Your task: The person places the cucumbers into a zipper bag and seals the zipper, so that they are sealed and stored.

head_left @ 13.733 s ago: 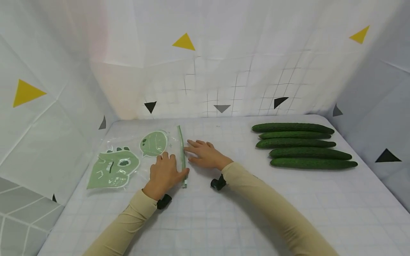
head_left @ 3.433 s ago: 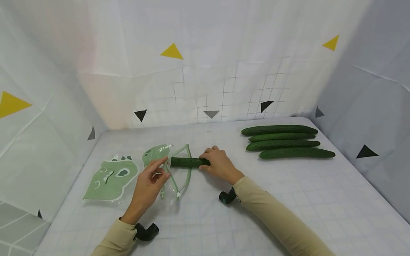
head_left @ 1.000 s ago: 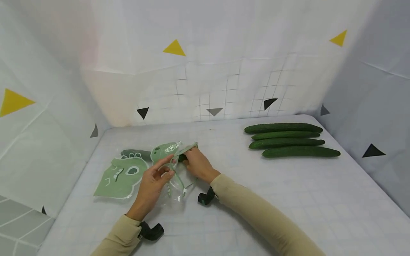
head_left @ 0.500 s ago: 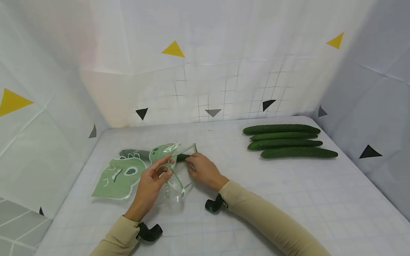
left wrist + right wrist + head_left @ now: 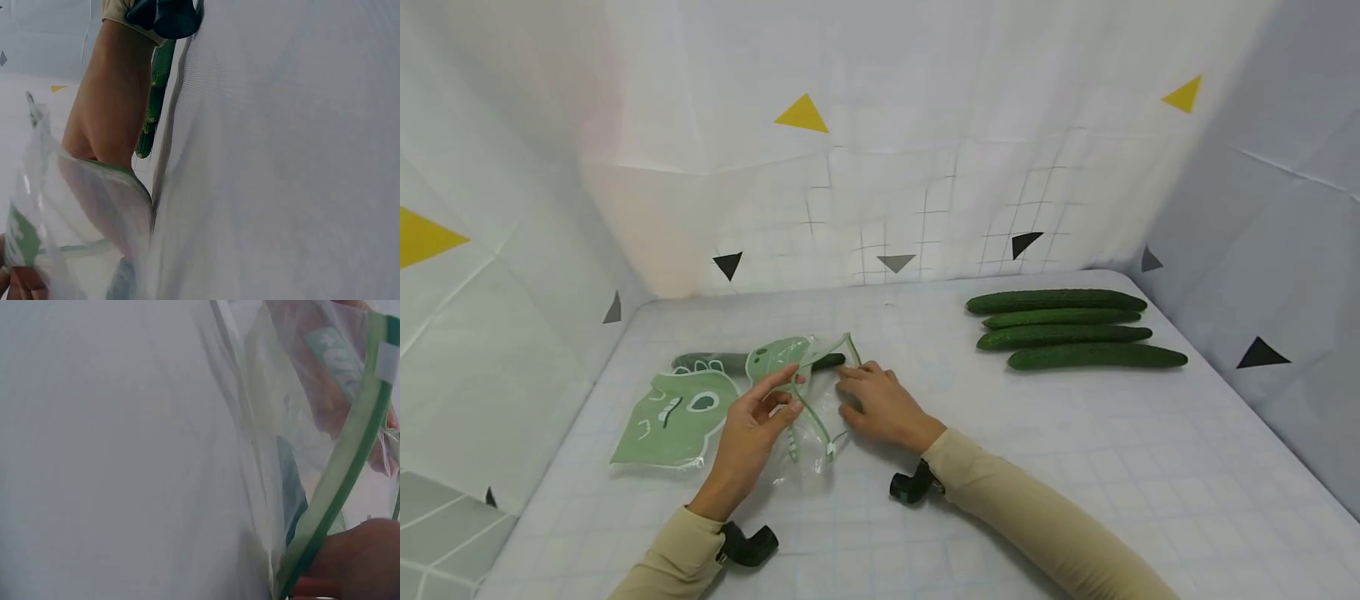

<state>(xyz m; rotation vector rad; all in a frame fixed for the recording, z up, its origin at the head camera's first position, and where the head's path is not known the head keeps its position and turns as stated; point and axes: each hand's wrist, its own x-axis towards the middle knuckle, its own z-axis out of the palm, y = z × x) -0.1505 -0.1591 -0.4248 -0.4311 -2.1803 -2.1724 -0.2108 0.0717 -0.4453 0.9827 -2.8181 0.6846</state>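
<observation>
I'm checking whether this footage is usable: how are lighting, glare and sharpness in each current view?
Head: fairly even light, small glints on the plastic bag, faint shadow by the right sleeve, cucumbers acceptably sharp. Left wrist: dimmer and greyish, the bag hazy, fine detail soft. Right wrist: also dim, tablecloth almost featureless, the bag's green zip strip the clearest edge.

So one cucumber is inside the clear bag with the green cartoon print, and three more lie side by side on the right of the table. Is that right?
Not quite: four cucumbers, not three, lie on the right of the table, as the head view shows. The rest stands.
</observation>
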